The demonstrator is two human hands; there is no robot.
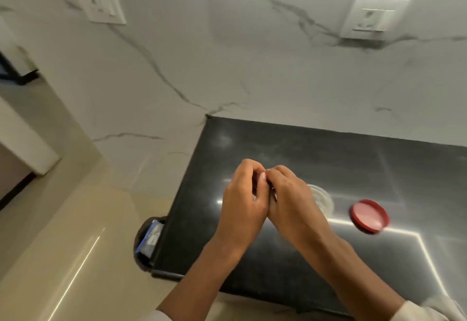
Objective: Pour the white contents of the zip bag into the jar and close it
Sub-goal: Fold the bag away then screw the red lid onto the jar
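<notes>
**Hands bunched over black bench, jar behind them, lid off**

Black polished bench (278, 148) against a white marble-veined wall (202, 67), strip-light reflections on the surface.

Zip bag: can't make it out. If it's there, it's hidden between the two hands; only a small pale sliver shows where the fingertips meet, too blurred to identify.

Left hand (243, 202) and right hand (293, 202) are pressed side by side above the middle of the bench, fingers (250, 169) curled inward with tips meeting at the top. Looks like a pinch on something small between them, but can't tell what, or whether anything is actually held. Pale sleeve cuffs at the bottom edge of the frame.

Jar (322, 198): clear, open-topped, standing on the bench just right of and behind the right hand, partly hidden by it. Contents not readable.

Lid (369, 215): red, round, lying flat on the bench to the right of the jar, apart from it, inside face up.

Further out:
- Two white wall sockets, one far left (99, 4), one far right (375, 17).
- Dark round bin (146, 242) on the floor at the bench's left edge, blue-and-white packet inside.
- Beige glossy floor (63, 244) to the left.

Whole frame is slightly motion-blurred.
</notes>
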